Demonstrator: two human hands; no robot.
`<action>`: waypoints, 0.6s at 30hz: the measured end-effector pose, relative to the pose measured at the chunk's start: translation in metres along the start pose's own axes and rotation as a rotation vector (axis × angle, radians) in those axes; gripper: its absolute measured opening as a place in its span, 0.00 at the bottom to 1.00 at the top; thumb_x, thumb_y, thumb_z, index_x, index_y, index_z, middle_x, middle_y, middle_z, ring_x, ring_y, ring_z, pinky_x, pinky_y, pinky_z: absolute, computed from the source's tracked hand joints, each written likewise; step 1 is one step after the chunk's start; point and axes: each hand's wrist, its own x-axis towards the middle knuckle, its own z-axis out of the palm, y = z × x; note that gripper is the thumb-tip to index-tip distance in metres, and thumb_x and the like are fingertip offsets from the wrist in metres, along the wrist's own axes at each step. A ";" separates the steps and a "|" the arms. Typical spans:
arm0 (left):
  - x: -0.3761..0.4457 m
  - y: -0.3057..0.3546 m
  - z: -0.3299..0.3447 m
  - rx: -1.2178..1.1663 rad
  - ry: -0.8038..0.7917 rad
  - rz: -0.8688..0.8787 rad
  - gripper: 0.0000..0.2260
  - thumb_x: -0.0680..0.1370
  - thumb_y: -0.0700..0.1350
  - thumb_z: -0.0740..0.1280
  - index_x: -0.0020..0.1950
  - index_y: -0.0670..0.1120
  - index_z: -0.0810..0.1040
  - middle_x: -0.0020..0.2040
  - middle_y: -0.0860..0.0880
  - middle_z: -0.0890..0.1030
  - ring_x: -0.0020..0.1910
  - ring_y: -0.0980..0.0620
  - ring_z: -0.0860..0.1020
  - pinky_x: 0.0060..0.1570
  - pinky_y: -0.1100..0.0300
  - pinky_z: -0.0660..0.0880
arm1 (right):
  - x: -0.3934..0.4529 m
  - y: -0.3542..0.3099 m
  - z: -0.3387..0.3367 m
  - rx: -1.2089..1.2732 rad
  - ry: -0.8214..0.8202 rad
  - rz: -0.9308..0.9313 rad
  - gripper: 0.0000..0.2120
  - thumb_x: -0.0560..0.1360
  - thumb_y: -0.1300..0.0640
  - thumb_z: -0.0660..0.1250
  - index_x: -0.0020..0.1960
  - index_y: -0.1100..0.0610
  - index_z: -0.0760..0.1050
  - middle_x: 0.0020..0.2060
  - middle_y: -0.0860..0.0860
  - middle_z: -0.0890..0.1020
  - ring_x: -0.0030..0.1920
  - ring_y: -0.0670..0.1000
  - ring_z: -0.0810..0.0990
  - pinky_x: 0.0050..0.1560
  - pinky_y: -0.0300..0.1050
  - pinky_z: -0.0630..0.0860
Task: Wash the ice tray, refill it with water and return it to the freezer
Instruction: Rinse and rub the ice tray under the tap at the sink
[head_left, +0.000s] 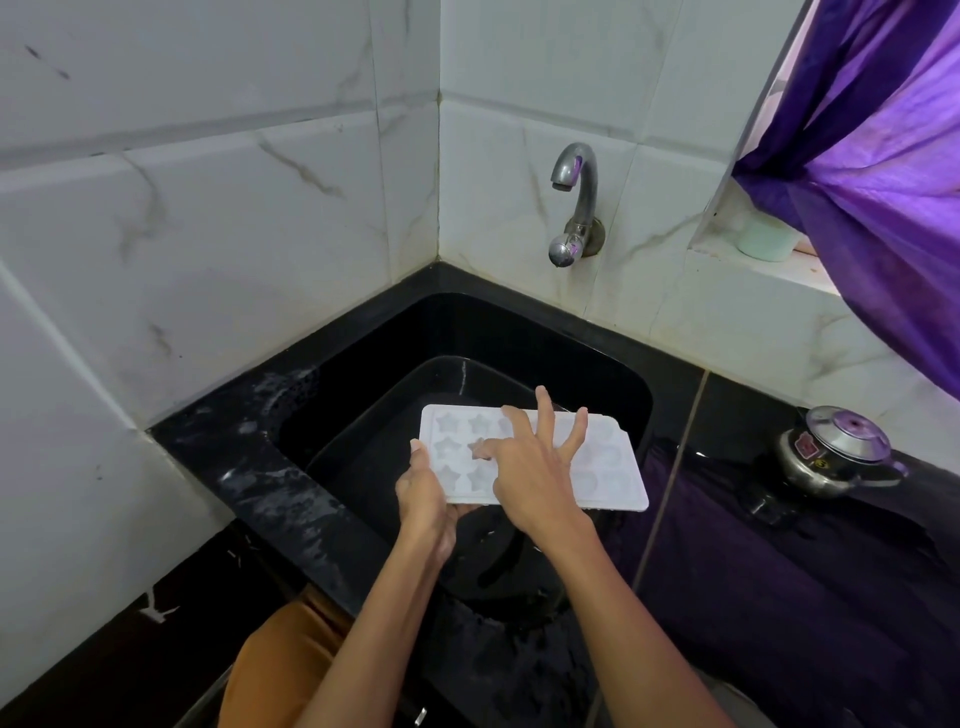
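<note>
From the head view, the washing step is judged to be in hand. The tray (535, 457), white with star-shaped moulds, is held level above the black sink (519, 332), just over a dark basin (395, 395) that sits inside it. The tray's near left corner is gripped by the left hand (423, 493), thumb on top and fingers curled beneath. The right hand (535, 467) is laid on the tray with fingers spread wide and straight, and one fingertip is pressed into a star mould, as if it were being rubbed clean. No water is seen running from the tap (574, 202), which is fixed to the wall well behind the tray.

For the next move, the remaining moulds would need rubbing, and then the tap would have to be opened for rinsing and refilling; the tray would have to be kept level to avoid spilling.

The counter (291, 499) is black and glossy, with wet or soapy patches left of the sink. White marbled tiles (208, 234) line the corner. A pressure cooker (836, 452) stands on the counter at the right, and a purple curtain (883, 182) hangs above it.
</note>
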 end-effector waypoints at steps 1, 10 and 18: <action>0.000 -0.001 0.000 0.005 -0.002 -0.002 0.20 0.83 0.56 0.52 0.50 0.45 0.78 0.42 0.43 0.85 0.42 0.43 0.84 0.37 0.50 0.81 | 0.000 0.000 0.000 0.001 -0.001 0.003 0.26 0.74 0.68 0.61 0.62 0.42 0.77 0.75 0.52 0.58 0.77 0.60 0.36 0.67 0.69 0.28; -0.003 -0.002 0.000 0.003 0.006 -0.005 0.20 0.83 0.56 0.51 0.51 0.45 0.78 0.46 0.42 0.85 0.43 0.43 0.84 0.36 0.50 0.80 | -0.001 -0.007 -0.004 -0.058 -0.027 0.000 0.20 0.76 0.64 0.62 0.62 0.46 0.78 0.74 0.53 0.60 0.77 0.61 0.37 0.67 0.70 0.29; -0.005 -0.002 -0.001 -0.018 -0.009 -0.011 0.22 0.83 0.56 0.51 0.53 0.44 0.78 0.46 0.41 0.85 0.43 0.43 0.84 0.37 0.49 0.80 | -0.002 -0.009 -0.002 -0.061 -0.013 0.018 0.18 0.75 0.64 0.63 0.60 0.48 0.78 0.72 0.52 0.62 0.77 0.61 0.38 0.67 0.71 0.30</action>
